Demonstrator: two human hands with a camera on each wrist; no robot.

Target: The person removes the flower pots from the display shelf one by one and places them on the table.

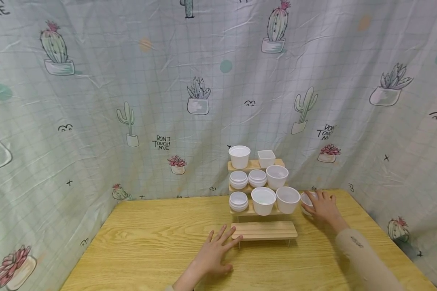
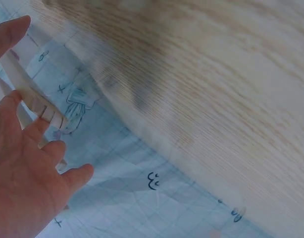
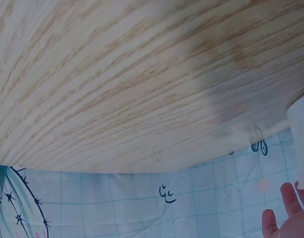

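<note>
A tiered wooden stand (image 1: pixel 266 230) holds several white cups and bowls on its upper steps; its lowest step is bare. At the stand's right side, my right hand (image 1: pixel 324 206) grips a white cup (image 1: pixel 306 199) from above, thumb toward the front and fingers over the rim. That cup (image 3: pixel 301 136) shows at the right edge of the right wrist view, with fingertips beside it. My left hand (image 1: pixel 215 251) is spread, its fingertips at the left end of the lowest step. Parts of the stand (image 2: pixel 43 109) appear behind the fingers in the left wrist view.
On the front loaded step stand a ridged white bowl (image 1: pixel 238 201) and two cups, the right one (image 1: pixel 288 200) close to the gripped cup. A small square cup (image 1: pixel 266 159) is on the top step. A cactus-print curtain (image 1: pixel 204 133) surrounds the wood-grain table (image 1: pixel 149 238).
</note>
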